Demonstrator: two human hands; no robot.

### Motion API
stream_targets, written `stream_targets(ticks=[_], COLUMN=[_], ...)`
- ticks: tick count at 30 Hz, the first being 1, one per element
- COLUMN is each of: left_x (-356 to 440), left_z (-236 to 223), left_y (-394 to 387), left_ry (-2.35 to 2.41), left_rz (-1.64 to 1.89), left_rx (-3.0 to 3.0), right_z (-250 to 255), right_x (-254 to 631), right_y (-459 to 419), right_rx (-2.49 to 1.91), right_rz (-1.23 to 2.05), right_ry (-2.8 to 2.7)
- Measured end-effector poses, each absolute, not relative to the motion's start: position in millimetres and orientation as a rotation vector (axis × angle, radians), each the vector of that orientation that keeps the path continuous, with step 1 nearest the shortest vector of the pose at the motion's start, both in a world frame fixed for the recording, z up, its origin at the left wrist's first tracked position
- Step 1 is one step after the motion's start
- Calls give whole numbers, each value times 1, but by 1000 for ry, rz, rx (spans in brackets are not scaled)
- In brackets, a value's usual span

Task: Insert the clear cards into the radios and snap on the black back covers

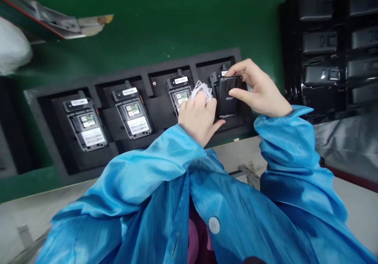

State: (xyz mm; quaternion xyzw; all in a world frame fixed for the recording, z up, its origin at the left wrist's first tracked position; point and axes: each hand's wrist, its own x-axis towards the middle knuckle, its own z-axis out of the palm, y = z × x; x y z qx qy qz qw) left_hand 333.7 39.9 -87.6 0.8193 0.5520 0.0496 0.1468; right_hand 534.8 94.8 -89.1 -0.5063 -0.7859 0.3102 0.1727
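My right hand (260, 90) pinches a black back cover (228, 104) with "Riton" lettering between thumb and fingers. The cover stands tilted over the rightmost two-way radio (215, 80), hiding most of it. My left hand (198, 118) is closed around a bundle of thin white strips (202, 90), its thumb pointing toward the cover's lower edge. Under that hand, another radio (178, 88) is partly hidden. Two more radios, a middle one (132, 112) and a left one (85, 124), lie with their backs uncovered, showing white labels and small green circuit areas.
The radios sit in compartments of a black foam tray (144, 79) on a green tabletop (183, 19). At right, a glossy black tray (320, 65) carries several dark battery-like blocks. A metal fixture (62, 19) and a white bag-like object (13, 47) are at upper left.
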Motion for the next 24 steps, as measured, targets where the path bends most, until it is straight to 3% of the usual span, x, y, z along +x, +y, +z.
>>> stream_targets(ticks=[8, 15, 24], left_x=[338, 338, 338], left_z=[-82, -86, -86], left_y=[40, 40, 41], left_ry=[1621, 1607, 1580], left_rz=[41, 47, 47], left_rx=[2290, 2285, 2252], right_z=[-100, -98, -103], right_x=[542, 536, 531], right_y=[103, 99, 88], right_rx=[-1200, -1306, -1417], right_rz=[1081, 734, 617], right_ry=[-2006, -2187, -2252])
